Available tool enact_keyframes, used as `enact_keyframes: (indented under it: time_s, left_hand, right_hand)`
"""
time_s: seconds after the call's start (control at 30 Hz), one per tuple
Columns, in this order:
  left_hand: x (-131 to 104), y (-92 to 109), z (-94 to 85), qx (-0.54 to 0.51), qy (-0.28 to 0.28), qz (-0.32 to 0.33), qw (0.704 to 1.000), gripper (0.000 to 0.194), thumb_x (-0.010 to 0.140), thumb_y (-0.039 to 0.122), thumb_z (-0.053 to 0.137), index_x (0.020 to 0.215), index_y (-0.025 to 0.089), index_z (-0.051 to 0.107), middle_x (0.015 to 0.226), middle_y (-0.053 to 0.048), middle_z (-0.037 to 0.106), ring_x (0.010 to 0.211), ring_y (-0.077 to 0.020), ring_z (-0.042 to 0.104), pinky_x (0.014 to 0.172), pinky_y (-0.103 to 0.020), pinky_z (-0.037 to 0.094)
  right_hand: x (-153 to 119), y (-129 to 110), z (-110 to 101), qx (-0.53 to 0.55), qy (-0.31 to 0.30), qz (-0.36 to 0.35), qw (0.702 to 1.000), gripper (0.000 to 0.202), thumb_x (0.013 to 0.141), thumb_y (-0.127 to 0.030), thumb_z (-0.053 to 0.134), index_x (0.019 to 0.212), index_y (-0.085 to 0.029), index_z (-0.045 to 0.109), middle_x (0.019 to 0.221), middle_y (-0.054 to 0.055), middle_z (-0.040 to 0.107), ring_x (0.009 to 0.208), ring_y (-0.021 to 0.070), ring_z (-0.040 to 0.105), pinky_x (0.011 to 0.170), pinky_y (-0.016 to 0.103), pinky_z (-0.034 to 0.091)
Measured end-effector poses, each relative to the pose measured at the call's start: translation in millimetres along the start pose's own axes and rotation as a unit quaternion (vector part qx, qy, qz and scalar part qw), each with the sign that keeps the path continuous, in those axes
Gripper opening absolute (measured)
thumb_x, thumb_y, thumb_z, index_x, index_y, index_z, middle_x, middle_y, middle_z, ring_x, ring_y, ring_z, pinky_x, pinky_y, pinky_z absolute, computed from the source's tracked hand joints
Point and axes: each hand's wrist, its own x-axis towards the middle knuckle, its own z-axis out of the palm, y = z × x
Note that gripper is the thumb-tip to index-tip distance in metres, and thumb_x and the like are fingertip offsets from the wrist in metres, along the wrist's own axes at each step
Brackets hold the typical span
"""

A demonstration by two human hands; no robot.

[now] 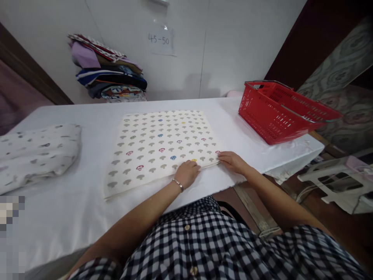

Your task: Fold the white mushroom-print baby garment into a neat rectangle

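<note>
A cream cloth printed with grey mushrooms and a few coloured ones lies folded flat on the white-covered table. My left hand, with a bracelet at the wrist, rests on its near edge, fingers laid on top. At the near right corner, my right hand has its fingers together on the cloth's edge; its thumb is hard to make out. Left of this cloth sits another folded white cloth with small dark leaf-like prints.
A red plastic basket stands at the table's right end. Behind the far left edge is a stack of folded fabrics. A paper sign reading "45-50" hangs on the wall. A white plastic stool is at the right.
</note>
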Motion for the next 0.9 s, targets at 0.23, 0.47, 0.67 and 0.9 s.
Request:
enact_keyframes:
  time_s: [0.23,0.47,0.67,0.9]
  left_hand:
    - [27.0,13.8,3.0,0.021,-0.046,-0.032,0.998,0.023,0.090,0.031,0.045,0.089,0.020,0.065,0.094,-0.005,0.060,0.090,-0.0195,0.051,0.075,-0.032,0.041]
    - [36.4,9.5,8.6,-0.012,-0.054,-0.051,0.997,0.020,0.088,0.030,0.049,0.092,0.020,0.066,0.095,-0.005,0.061,0.091,-0.0194,0.052,0.078,-0.032,0.041]
    - [43.5,2.3,5.5,-0.089,-0.080,-0.091,0.989,0.022,0.089,0.033,0.046,0.089,0.025,0.067,0.092,-0.001,0.062,0.089,-0.0164,0.055,0.073,-0.028,0.042]
    - [38.8,4.8,14.6,-0.012,-0.030,-0.018,0.999,0.022,0.090,0.027,0.043,0.102,0.020,0.061,0.103,-0.004,0.060,0.093,-0.0183,0.053,0.079,-0.031,0.043]
  right_hand:
    - [4.0,-3.0,-6.9,0.004,-0.052,0.022,0.998,0.022,0.089,-0.023,0.048,0.097,-0.021,0.068,0.098,0.009,0.065,0.094,0.0205,0.057,0.081,0.040,0.049]
    - [6.6,7.4,-3.2,0.045,-0.071,0.028,0.996,0.024,0.091,-0.027,0.045,0.094,-0.021,0.068,0.099,0.008,0.064,0.099,0.0206,0.056,0.084,0.040,0.047]
    - [9.2,6.6,-5.7,0.084,-0.076,0.065,0.991,0.025,0.091,-0.026,0.044,0.088,-0.019,0.068,0.096,0.008,0.064,0.096,0.0198,0.055,0.086,0.037,0.047]
    - [7.2,3.7,-4.2,0.070,-0.065,0.092,0.991,0.021,0.091,-0.025,0.044,0.093,-0.021,0.064,0.100,0.007,0.063,0.098,0.0195,0.055,0.086,0.036,0.045]
